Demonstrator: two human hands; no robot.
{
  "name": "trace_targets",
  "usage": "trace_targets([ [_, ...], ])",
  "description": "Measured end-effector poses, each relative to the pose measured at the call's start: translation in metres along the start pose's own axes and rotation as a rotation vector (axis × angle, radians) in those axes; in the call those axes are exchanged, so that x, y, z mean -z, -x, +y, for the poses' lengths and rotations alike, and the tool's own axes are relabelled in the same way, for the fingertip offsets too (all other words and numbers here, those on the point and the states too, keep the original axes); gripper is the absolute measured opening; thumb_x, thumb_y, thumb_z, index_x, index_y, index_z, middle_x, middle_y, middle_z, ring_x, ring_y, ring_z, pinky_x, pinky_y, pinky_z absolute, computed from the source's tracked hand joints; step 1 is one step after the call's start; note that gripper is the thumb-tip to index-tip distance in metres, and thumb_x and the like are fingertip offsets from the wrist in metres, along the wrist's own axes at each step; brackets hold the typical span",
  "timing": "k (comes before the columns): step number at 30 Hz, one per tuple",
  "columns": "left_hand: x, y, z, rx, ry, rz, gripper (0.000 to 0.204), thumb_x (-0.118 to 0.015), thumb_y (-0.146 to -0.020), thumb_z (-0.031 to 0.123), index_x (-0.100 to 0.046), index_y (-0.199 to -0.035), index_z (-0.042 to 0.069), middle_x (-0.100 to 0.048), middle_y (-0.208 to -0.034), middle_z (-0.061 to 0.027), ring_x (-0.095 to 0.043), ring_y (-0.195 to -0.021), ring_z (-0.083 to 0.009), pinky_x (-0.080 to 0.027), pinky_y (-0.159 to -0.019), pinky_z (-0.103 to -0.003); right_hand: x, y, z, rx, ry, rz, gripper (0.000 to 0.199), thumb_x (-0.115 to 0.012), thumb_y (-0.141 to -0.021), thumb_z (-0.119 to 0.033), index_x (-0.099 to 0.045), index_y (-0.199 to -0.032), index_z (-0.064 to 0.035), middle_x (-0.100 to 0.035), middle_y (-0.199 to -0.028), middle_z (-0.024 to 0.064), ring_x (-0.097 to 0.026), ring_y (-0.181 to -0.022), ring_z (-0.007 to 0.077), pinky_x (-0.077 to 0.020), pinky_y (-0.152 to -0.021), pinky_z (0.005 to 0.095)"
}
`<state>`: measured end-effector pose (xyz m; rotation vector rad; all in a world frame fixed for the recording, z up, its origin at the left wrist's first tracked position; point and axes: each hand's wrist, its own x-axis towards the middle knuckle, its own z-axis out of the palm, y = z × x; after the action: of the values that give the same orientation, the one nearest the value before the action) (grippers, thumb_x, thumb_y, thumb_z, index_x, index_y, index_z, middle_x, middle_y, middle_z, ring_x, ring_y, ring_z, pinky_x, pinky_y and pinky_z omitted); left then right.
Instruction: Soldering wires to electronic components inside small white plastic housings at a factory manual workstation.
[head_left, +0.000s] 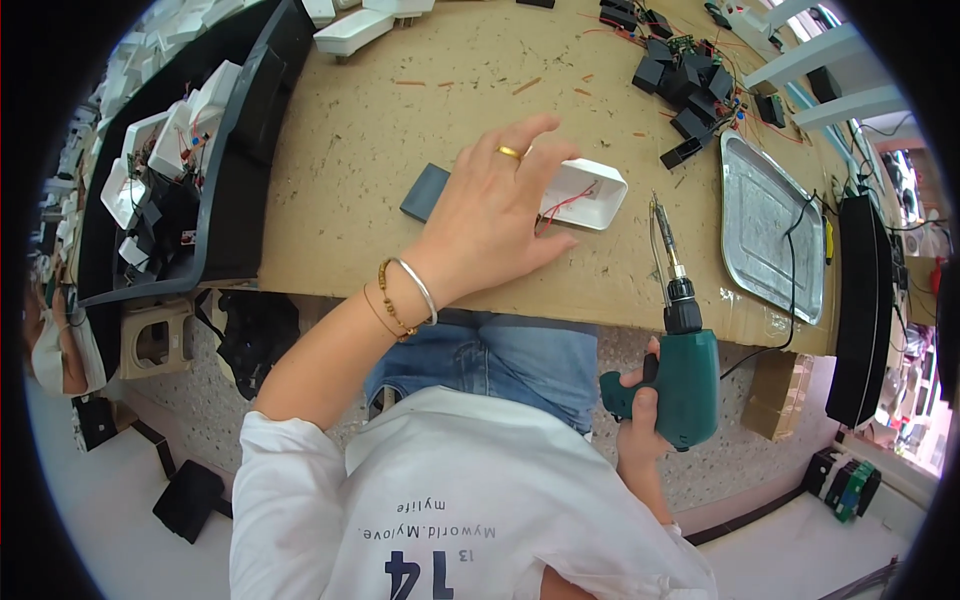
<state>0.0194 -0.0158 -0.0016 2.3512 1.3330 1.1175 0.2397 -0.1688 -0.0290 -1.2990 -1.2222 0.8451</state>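
My left hand [495, 200] is palm down over the left end of a white plastic case [605, 200]. Its thumb stretches out along the near side and its fingers are apart at the far side; the palm hides whatever lies beneath. Thin red wires [572, 204] run inside the open case. From under the hand's left side sticks out a dark grey block [426, 190]. My right hand [643, 415] is closed round the grip of a green pistol-shaped soldering gun [690, 385]. Its metal tip and thin feed tube point away from me, to the right of the case.
A black crate [228, 190] of white cases and wired parts stands at the left. Several black boxes with wires [690, 85] are heaped at the far right. A metal tray [765, 225] lies at right, a black cord [792, 270] crossing it. Copper-coloured strips [526, 86] lie beyond my left hand.
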Motion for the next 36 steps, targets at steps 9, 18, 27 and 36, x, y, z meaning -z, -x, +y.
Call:
trace_targets([
  [9, 0.035, -0.006, -0.011, 0.231, 0.064, 0.028, 0.059, -0.074, -0.069, 0.025, -0.049, -0.119, 0.005, -0.055, -0.104, -0.0192, -0.058, -0.088, -0.0344, -0.049, -0.078, -0.038, 0.001, 0.009, -0.005, -0.059, 0.032, -0.028, 0.042, -0.053, -0.090, -0.013, -0.045, -0.127, 0.0053, -0.057, -0.117, 0.0142, -0.056, -0.082, 0.0136, -0.0464, -0.080, 0.0316],
  [18, 0.258, -0.010, -0.068, 0.611, -0.137, 0.467, 0.062, -0.073, -0.073, 0.042, -0.055, -0.110, -0.005, -0.064, -0.098, -0.0137, -0.063, -0.083, -0.0183, -0.050, -0.072, -0.029, -0.007, -0.013, 0.000, 0.013, -0.077, 0.021, 0.039, -0.049, -0.090, -0.010, -0.046, -0.126, 0.0053, -0.059, -0.095, 0.0089, -0.052, -0.079, 0.0130, -0.0460, -0.074, 0.0280],
  [27, 0.234, -0.071, -0.139, 0.304, -0.936, 0.251, 0.044, -0.066, -0.077, 0.037, -0.064, -0.100, 0.000, -0.065, -0.094, -0.0201, -0.062, -0.089, -0.0354, -0.049, -0.080, -0.041, -0.020, -0.046, 0.003, 0.023, -0.194, -0.004, 0.041, -0.053, -0.089, -0.016, -0.047, -0.125, 0.0033, -0.057, -0.105, 0.0080, -0.053, -0.080, 0.0129, -0.0446, -0.082, 0.0302],
  [36, 0.105, -0.136, -0.201, 0.705, -0.654, -0.516, 0.099, -0.073, -0.069, 0.047, -0.030, -0.128, -0.018, -0.058, -0.114, -0.0278, -0.058, -0.107, -0.0350, -0.047, -0.089, -0.035, -0.017, -0.047, -0.010, -0.008, -0.180, -0.016, 0.043, -0.052, -0.089, -0.017, -0.047, -0.125, 0.0058, -0.057, -0.113, 0.0132, -0.055, -0.088, 0.0158, -0.0448, -0.085, 0.0319],
])
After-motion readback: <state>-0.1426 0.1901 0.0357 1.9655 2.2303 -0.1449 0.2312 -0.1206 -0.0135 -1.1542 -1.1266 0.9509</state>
